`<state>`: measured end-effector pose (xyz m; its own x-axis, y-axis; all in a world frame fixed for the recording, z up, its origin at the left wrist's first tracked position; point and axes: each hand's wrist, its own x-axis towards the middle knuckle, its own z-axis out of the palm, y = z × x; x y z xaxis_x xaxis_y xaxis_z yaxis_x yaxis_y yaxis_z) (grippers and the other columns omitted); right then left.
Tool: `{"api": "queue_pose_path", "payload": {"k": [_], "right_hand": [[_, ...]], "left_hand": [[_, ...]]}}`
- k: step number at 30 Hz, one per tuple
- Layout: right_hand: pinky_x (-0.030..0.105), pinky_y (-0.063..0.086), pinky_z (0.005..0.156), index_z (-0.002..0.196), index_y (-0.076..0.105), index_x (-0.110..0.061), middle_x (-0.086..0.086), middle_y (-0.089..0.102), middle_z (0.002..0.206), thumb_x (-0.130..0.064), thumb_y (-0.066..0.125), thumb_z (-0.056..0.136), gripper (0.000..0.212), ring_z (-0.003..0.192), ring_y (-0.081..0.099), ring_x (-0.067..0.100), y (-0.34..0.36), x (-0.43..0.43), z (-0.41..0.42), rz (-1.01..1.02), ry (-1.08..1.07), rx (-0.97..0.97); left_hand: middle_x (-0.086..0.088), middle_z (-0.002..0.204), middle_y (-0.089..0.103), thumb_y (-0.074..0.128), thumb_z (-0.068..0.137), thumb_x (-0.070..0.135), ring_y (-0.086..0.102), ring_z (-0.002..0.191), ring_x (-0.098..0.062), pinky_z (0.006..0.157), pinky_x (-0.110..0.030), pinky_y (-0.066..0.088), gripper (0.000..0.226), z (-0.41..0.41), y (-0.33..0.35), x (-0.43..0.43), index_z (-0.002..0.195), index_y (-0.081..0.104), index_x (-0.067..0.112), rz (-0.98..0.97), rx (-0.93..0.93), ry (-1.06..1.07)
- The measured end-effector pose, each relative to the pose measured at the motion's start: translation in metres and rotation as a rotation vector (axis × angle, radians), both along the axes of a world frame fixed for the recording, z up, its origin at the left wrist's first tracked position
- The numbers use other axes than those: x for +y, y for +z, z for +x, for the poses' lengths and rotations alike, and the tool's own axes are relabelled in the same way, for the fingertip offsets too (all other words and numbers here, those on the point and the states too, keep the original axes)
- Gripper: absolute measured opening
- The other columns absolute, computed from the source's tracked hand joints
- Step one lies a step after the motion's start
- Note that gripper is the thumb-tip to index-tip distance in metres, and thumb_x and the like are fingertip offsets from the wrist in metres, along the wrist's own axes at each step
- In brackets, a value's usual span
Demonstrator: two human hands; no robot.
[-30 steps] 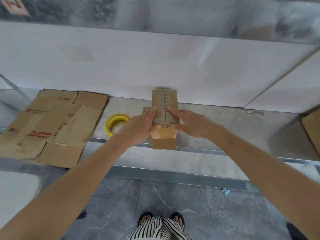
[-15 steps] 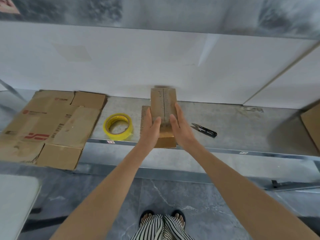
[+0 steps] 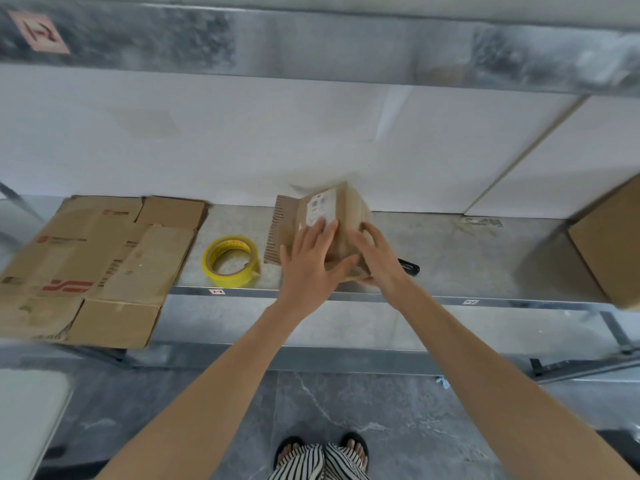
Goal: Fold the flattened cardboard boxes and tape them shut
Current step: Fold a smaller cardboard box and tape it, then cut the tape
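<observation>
- Resting near the front edge of the metal shelf (image 3: 467,261), the small cardboard box (image 3: 349,216) stands tilted, with one upper corner turned toward the white wall (image 3: 242,150) behind. Motion blur softens its outline.
- Box condition: plain brown board, creased and scuffed. A white printed label (image 3: 321,210) sits on the face turned to the camera; the print is too blurred to read.
- A corrugated flap (image 3: 281,230) with a toothed edge shows just left of the box. Whether it belongs to the box cannot be told.
- Left hand (image 3: 306,268): released, fingers straight and spread, pressed flat on the labelled face, fingertips reaching the label's lower edge.
- Right hand (image 3: 379,259): grasping the box's right side, fingers curled round its lower right corner.
- Yellow tape roll (image 3: 230,261): lies flat on the shelf, left of the box and apart from it.
- Flattened cardboard boxes (image 3: 93,268): stacked at the shelf's left end, overhanging the front edge, red printing on the top sheet.
- Black snips (image 3: 410,267): on the shelf just right of the right hand, partly hidden by it.
- Another brown box (image 3: 613,251) stands at the shelf's right end.
- Below the shelf: grey marbled floor (image 3: 398,410), striped trousers (image 3: 318,465), dark sandals (image 3: 356,448).
</observation>
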<state>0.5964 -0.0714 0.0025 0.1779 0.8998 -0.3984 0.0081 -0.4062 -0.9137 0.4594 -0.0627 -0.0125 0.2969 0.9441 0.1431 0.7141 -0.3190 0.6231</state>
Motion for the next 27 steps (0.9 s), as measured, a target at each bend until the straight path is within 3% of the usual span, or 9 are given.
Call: {"api": "queue_pose_path", "payload": {"k": [3,6,8,11,14,17,22,25,27], "right_hand": [[0.03,0.053,0.069,0.142,0.03,-0.029,0.005,0.055,0.126,-0.052,0.06,0.085,0.069,0.101,0.06,0.018,-0.007,-0.004,0.004,-0.06,-0.034,-0.022],[0.027,0.051,0.067,0.137,0.035,-0.026,0.005,0.058,0.12,-0.044,0.057,0.089,0.055,0.094,0.06,0.014,-0.009,-0.005,0.009,-0.066,-0.029,-0.008],[0.033,0.054,0.076,0.133,0.042,-0.026,0.004,0.06,0.118,-0.043,0.052,0.091,0.046,0.097,0.061,0.016,-0.012,-0.004,0.011,-0.064,-0.013,-0.015],[0.046,0.051,0.093,0.126,0.053,-0.028,0.001,0.062,0.116,-0.036,0.044,0.095,0.034,0.104,0.061,0.021,-0.017,-0.005,0.009,-0.07,0.004,-0.067],[0.045,0.05,0.095,0.133,0.049,-0.028,-0.002,0.063,0.116,-0.029,0.04,0.096,0.038,0.104,0.061,0.018,-0.014,-0.007,0.004,-0.045,0.051,-0.157],[0.036,0.054,0.084,0.139,0.043,-0.026,0.003,0.065,0.116,-0.018,0.04,0.098,0.042,0.096,0.064,0.019,-0.005,-0.005,0.001,0.04,0.074,-0.273],[0.025,0.046,0.064,0.143,0.036,-0.033,-0.004,0.054,0.118,-0.007,0.043,0.095,0.054,0.101,0.061,0.022,0.012,-0.002,-0.004,0.125,0.25,-0.405],[0.034,0.048,0.092,0.141,0.042,-0.026,0.0,0.052,0.13,-0.015,0.041,0.1,0.042,0.114,0.056,0.023,0.022,-0.002,-0.006,0.145,0.336,-0.347],[0.034,0.043,0.1,0.129,0.052,-0.025,-0.004,0.053,0.127,-0.025,0.038,0.102,0.03,0.115,0.052,0.018,0.032,-0.003,-0.007,0.143,0.313,-0.253]], "left_hand": [[0.013,0.157,0.016,0.04,0.092,0.055,0.003,0.145,-0.012,0.115,-0.052,-0.003,0.057,-0.002,-0.001,-0.002,0.145,0.032,0.034,-0.062,0.047,-0.095],[-0.004,0.149,0.033,0.041,0.083,0.046,0.025,0.139,-0.027,0.108,-0.054,0.024,0.059,-0.016,-0.003,0.003,0.139,0.036,0.025,0.084,-0.052,0.067],[-0.014,0.146,0.036,0.052,0.084,0.032,0.033,0.134,-0.032,0.106,-0.051,0.032,0.062,-0.026,-0.004,0.005,0.141,0.031,0.015,0.082,-0.218,0.274],[-0.007,0.137,0.046,0.06,0.089,0.021,0.043,0.128,-0.022,0.105,-0.035,0.036,0.07,-0.031,-0.005,0.002,0.148,0.023,0.011,-0.305,-0.469,0.424],[-0.002,0.111,0.064,0.058,0.088,0.019,0.06,0.103,-0.019,0.085,-0.03,0.05,0.04,-0.027,-0.005,-0.004,0.127,0.052,0.011,-0.424,-0.565,0.369],[-0.003,0.109,0.066,0.053,0.093,0.017,0.06,0.097,-0.018,0.074,-0.02,0.047,0.03,-0.024,0.0,-0.011,0.122,0.056,0.011,-0.284,-0.508,0.284],[-0.008,0.067,0.063,0.044,0.098,0.018,0.057,0.06,-0.03,0.065,-0.034,0.043,0.044,-0.02,0.024,-0.015,0.141,0.041,0.014,0.193,-0.109,0.182],[-0.006,0.09,0.071,0.036,0.099,0.032,0.063,0.078,-0.029,0.082,-0.036,0.041,0.048,-0.013,0.031,-0.015,0.145,0.032,0.017,0.196,0.011,0.142],[-0.001,0.102,0.07,0.023,0.096,0.047,0.062,0.092,-0.025,0.087,-0.036,0.034,0.056,-0.012,0.027,-0.017,0.147,0.025,0.022,0.176,0.149,0.11]]}}
